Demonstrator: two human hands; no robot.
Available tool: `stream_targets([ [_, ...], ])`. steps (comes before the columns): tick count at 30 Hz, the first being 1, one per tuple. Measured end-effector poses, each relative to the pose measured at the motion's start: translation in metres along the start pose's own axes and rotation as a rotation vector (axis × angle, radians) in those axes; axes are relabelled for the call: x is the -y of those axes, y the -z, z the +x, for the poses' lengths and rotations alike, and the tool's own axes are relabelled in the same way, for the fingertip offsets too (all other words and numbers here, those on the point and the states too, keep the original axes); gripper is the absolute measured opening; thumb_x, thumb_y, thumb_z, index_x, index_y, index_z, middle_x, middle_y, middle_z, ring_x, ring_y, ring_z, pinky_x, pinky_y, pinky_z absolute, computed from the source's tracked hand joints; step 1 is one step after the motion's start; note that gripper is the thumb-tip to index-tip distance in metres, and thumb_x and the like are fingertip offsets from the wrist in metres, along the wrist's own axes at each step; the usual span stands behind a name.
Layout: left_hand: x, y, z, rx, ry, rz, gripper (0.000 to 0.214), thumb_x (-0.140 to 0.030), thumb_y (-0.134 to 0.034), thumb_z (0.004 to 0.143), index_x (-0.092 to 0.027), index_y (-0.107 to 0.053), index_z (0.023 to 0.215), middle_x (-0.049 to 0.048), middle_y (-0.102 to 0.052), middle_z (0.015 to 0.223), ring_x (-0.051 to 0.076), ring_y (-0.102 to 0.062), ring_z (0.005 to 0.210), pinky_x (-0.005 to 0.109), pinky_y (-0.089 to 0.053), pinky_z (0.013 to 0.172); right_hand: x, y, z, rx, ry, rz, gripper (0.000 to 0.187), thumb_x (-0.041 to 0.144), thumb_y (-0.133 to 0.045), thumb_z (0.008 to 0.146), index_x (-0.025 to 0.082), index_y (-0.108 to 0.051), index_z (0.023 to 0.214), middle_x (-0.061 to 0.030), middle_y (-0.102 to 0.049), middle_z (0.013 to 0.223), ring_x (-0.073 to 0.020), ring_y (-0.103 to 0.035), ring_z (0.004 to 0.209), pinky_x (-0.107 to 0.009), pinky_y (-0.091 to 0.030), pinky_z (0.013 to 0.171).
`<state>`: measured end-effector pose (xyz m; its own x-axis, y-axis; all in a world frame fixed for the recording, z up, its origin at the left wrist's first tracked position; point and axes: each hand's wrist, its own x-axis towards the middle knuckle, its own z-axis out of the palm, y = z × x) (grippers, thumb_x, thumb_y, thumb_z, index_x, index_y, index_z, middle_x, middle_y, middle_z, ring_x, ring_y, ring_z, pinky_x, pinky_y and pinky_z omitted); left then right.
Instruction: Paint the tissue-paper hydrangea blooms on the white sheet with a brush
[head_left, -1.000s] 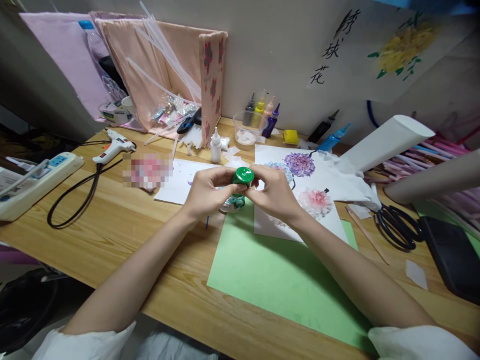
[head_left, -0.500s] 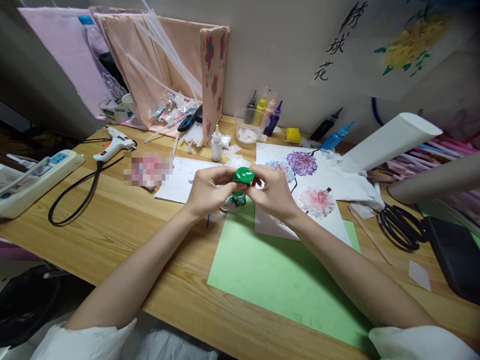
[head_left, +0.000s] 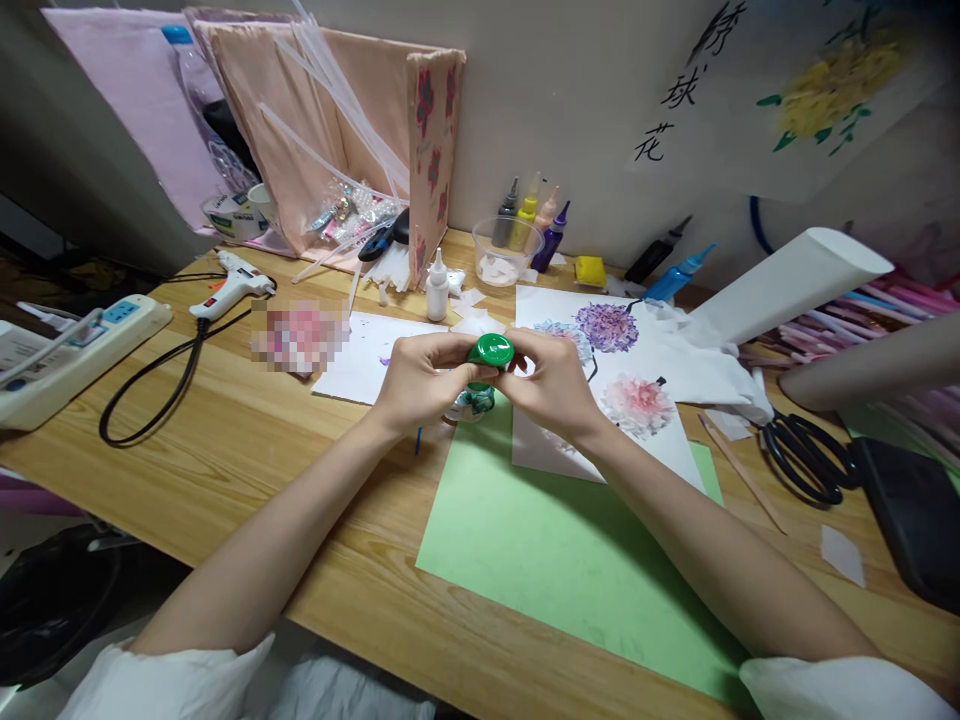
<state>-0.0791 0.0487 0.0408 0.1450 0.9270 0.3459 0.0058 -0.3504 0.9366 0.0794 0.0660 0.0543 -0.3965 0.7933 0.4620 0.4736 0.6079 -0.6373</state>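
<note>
Between both hands is a green paint bottle point(head_left: 495, 350), its round base facing up toward me. My left hand point(head_left: 424, 375) grips it from the left, and my right hand point(head_left: 546, 380) closes on it from the right. The bottle's lower end is hidden behind my fingers. Just beneath it is a small clear container point(head_left: 472, 402) smeared with dark green paint. To the right, a white sheet point(head_left: 536, 475) bears crumpled-paper flowers: a purple one point(head_left: 606, 328), a pink and white one point(head_left: 637, 405) and a light blue one partly behind my right hand.
Green paper point(head_left: 540, 560) lies under the white sheet. A glue gun point(head_left: 232, 285) and a power strip point(head_left: 90, 350) are at left. Behind stand a white bottle point(head_left: 436, 290), a clear tub point(head_left: 506, 250) and several paint bottles. Black-handled scissors point(head_left: 814, 460) and a phone point(head_left: 904, 510) lie at right.
The whole view has shifted very slightly. Both hands keep the same hold on the green bottle.
</note>
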Motion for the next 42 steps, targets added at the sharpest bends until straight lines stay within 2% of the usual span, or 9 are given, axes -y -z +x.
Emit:
stream_targets([
  [15,0.001,0.000,0.000,-0.021,-0.003,0.029,0.028,-0.006,-0.062,0.069,-0.017,-0.074,0.092,0.0013,-0.074,0.090,0.019,-0.070,0.083,0.029,-0.058,0.077,0.000,0.000,0.000,0.004,-0.015,0.018,0.016,0.008,-0.056,0.065,0.018,-0.046,0.057,0.0050,-0.041,0.056,-0.0086,-0.037,0.056,-0.023,-0.028,0.053],
  [23,-0.003,0.009,0.008,0.122,0.039,-0.073,0.034,-0.034,-0.066,0.081,-0.018,-0.066,0.111,0.0080,-0.066,0.115,0.023,-0.061,0.107,0.036,-0.048,0.095,-0.001,0.004,0.005,-0.051,-0.201,0.233,0.016,0.025,-0.071,0.066,0.017,-0.058,0.065,0.0035,-0.050,0.060,-0.0094,-0.043,0.058,-0.024,-0.035,0.054],
  [25,-0.003,0.018,0.013,0.024,0.040,-0.087,0.035,-0.042,-0.055,0.088,-0.017,-0.065,0.110,0.0095,-0.066,0.115,0.022,-0.062,0.105,0.035,-0.048,0.093,-0.004,0.006,0.007,-0.095,-0.294,0.369,0.020,0.033,-0.073,0.067,0.016,-0.063,0.073,0.0014,-0.058,0.066,-0.0106,-0.050,0.061,-0.025,-0.040,0.057],
  [27,-0.001,0.028,0.017,-0.195,0.039,-0.093,0.036,-0.043,-0.045,0.092,-0.015,-0.065,0.104,0.0096,-0.069,0.105,0.019,-0.066,0.092,0.030,-0.051,0.082,-0.008,0.010,0.009,-0.181,-0.409,0.529,0.025,0.038,-0.072,0.069,0.017,-0.064,0.079,-0.0013,-0.063,0.074,-0.0122,-0.056,0.067,-0.026,-0.046,0.063],
  [29,0.002,0.035,0.019,-0.427,0.055,-0.032,0.031,-0.039,-0.047,0.090,-0.015,-0.065,0.097,0.0078,-0.071,0.093,0.015,-0.066,0.079,0.024,-0.051,0.067,-0.011,0.015,0.013,-0.279,-0.534,0.713,0.027,0.041,-0.071,0.070,0.018,-0.064,0.081,-0.0025,-0.066,0.080,-0.0124,-0.059,0.070,-0.026,-0.050,0.065],
  [30,0.003,0.035,0.019,-0.455,0.066,0.012,0.027,-0.036,-0.050,0.089,-0.015,-0.064,0.097,0.0073,-0.070,0.092,0.015,-0.066,0.077,0.022,-0.049,0.063,-0.012,0.017,0.014,-0.311,-0.596,0.805,0.027,0.041,-0.071,0.069,0.019,-0.064,0.082,-0.0026,-0.066,0.081,-0.0123,-0.060,0.070,-0.025,-0.051,0.065],
  [33,0.002,0.023,0.016,-0.203,0.079,0.123,0.025,-0.032,-0.057,0.085,-0.018,-0.063,0.105,0.0067,-0.066,0.105,0.017,-0.062,0.095,0.025,-0.048,0.077,-0.009,0.017,0.016,-0.285,-0.727,1.045,0.024,0.039,-0.072,0.069,0.021,-0.064,0.082,-0.0026,-0.067,0.084,-0.0123,-0.062,0.070,-0.023,-0.055,0.064],
  [36,-0.002,0.001,0.013,-0.002,0.070,0.056,0.035,-0.033,-0.068,0.078,-0.019,-0.061,0.108,0.0079,-0.061,0.115,0.022,-0.057,0.108,0.029,-0.048,0.087,0.002,0.012,0.014,-0.186,-0.804,1.271,0.017,0.033,-0.072,0.072,0.021,-0.066,0.081,-0.0018,-0.067,0.085,-0.0107,-0.063,0.071,-0.019,-0.056,0.066],
  [42,-0.010,-0.019,0.018,0.079,-0.005,-0.157,0.037,-0.040,-0.062,0.083,-0.019,-0.058,0.113,0.0085,-0.059,0.120,0.023,-0.050,0.119,0.035,-0.039,0.103,0.010,0.010,0.010,-0.128,-0.871,1.468,0.011,0.027,-0.071,0.073,0.021,-0.069,0.082,0.0003,-0.068,0.082,-0.0076,-0.062,0.069,-0.016,-0.054,0.067],
])
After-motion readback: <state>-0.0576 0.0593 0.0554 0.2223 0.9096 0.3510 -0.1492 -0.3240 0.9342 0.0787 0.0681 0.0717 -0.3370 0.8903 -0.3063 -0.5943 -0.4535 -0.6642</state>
